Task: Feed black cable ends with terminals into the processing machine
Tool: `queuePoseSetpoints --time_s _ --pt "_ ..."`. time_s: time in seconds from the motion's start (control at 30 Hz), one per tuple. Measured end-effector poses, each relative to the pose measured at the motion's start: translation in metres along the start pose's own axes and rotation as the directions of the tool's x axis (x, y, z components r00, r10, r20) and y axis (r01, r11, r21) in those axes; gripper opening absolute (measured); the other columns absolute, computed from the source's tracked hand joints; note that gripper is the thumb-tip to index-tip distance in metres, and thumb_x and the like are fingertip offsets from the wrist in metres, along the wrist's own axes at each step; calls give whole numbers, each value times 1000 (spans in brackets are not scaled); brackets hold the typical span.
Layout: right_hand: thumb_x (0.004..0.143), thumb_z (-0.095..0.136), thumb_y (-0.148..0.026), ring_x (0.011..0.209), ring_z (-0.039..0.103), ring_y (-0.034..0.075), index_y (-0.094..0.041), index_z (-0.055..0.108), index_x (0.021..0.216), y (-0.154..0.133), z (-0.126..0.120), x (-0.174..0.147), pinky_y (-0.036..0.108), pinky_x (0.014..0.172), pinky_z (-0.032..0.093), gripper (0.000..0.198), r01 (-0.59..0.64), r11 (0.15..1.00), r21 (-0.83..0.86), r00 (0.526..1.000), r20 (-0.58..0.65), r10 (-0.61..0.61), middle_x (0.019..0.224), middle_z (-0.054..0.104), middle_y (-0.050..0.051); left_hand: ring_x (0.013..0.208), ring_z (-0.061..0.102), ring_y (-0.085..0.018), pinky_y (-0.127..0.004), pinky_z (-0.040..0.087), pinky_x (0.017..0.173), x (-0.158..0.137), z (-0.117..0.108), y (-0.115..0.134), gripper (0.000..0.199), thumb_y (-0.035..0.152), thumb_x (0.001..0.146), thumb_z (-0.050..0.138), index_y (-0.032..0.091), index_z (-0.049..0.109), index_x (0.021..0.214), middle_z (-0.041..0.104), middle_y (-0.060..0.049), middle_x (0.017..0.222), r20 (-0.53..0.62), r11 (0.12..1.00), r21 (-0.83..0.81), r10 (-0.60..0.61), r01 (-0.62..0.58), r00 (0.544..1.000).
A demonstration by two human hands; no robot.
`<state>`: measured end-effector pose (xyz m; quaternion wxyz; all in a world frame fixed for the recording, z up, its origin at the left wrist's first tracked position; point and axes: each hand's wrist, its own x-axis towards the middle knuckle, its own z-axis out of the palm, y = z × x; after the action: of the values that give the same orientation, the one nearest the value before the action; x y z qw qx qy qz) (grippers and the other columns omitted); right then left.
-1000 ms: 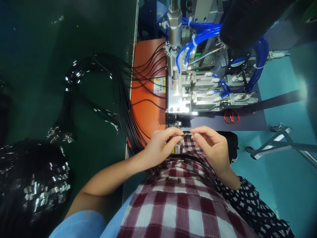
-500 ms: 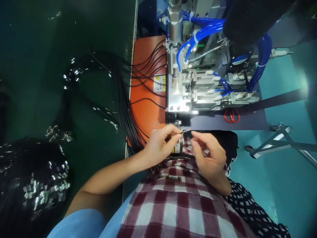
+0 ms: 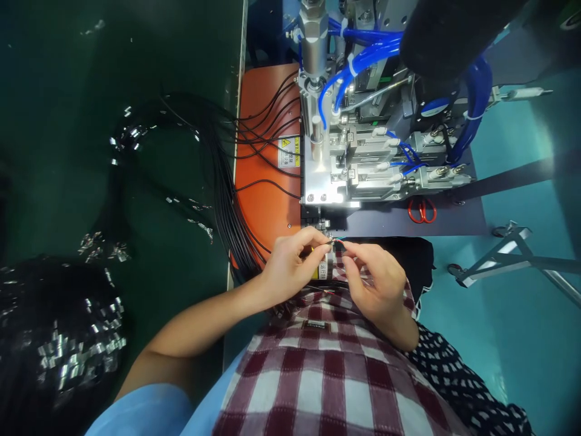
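Note:
My left hand (image 3: 297,260) is closed, its thumb and index finger pinching a thin black cable (image 3: 330,242) close to its end. Fine coloured wires (image 3: 338,241), red and bluish, stick out of that end toward the right. The red one curves to the index fingertip of my right hand (image 3: 376,275), which appears to touch it. A gap shows between the thumb and index finger of this hand, and its other fingers are curled and partly hidden. Just behind the fingers are small metal parts at the machine's edge (image 3: 323,224).
A machine (image 3: 318,175) with blue air hoses (image 3: 379,51) stands ahead. Black cables (image 3: 229,212) run over an orange plate (image 3: 267,209) to the dark green surface at left, where a cable bundle (image 3: 68,345) lies. Red-handled scissors (image 3: 422,211) rest on the right.
My right hand has moved slightly left, bringing its index fingertip to the wires. The wires, straight before, now show a bend in the red one. My left hand keeps its pinch.

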<state>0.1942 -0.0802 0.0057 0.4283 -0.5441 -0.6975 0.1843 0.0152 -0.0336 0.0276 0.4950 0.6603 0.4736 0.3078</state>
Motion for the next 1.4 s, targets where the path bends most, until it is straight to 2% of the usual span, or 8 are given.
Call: queuePoseSetpoints --time_s 0.23,0.67,0.87,1.0,1.17,1.27,1.33,1.4 --pt "85 61 -7 75 63 14 -24 65 117 1 -1 5 30 67 53 36 -171 967 187 983 -37 181 90 67 2 69 63 -12 -23 50 63 0 0 0 9 24 91 59 17 65 90 66 -1 78 5 1000 16 -5 5 1000" --pt "84 63 -7 76 63 14 -24 66 117 -6 -2 1 29 70 54 37 -170 956 241 984 0 176 89 69 1 70 64 -13 -23 52 64 -1 2 -3 8 24 91 60 18 64 90 68 -1 80 -9 1000 18 3 -3 1000" --pt "91 61 -22 61 58 11 -24 67 110 0 -1 5 25 54 51 21 -473 738 481 875 162 456 86 68 1 70 64 -13 -23 52 63 -1 2 -2 8 24 90 60 18 64 89 68 -2 80 -2 1000 19 1 -1 1000" --pt "91 61 -24 58 56 10 -23 68 108 -2 -2 7 24 52 50 19 -504 692 517 857 198 476 82 68 1 70 64 -13 -23 52 63 -1 2 -3 8 25 90 60 18 64 89 68 -2 80 -3 1000 23 5 -4 1000" --pt "91 59 -19 61 60 11 -23 68 105 -4 -5 4 26 56 51 17 -386 804 451 920 120 374 86 69 1 71 64 -13 -23 53 65 -1 2 -3 8 25 90 60 18 64 90 68 -2 81 -3 1000 29 -8 8 1000" --pt "86 61 -12 72 66 15 -23 67 108 1 -3 -1 30 65 52 25 -137 961 239 991 38 131 89 72 3 70 64 -13 -23 52 64 -1 2 -2 8 25 90 60 18 64 90 67 -2 80 -6 1000 21 -8 8 1000" --pt "83 63 -10 78 69 18 -23 68 107 5 0 -5 32 66 50 28 70 993 91 996 54 -76 91 75 4 70 64 -13 -23 52 64 -1 3 -3 8 24 90 60 17 64 89 67 -1 80 -9 1000 20 0 0 1000" --pt "83 62 -11 78 70 18 -23 69 105 8 3 -7 32 65 49 26 124 990 62 989 74 -128 92 76 5 69 63 -12 -23 52 64 -2 3 -3 8 24 90 60 17 63 89 67 -1 79 -8 1000 22 8 -8 1000"
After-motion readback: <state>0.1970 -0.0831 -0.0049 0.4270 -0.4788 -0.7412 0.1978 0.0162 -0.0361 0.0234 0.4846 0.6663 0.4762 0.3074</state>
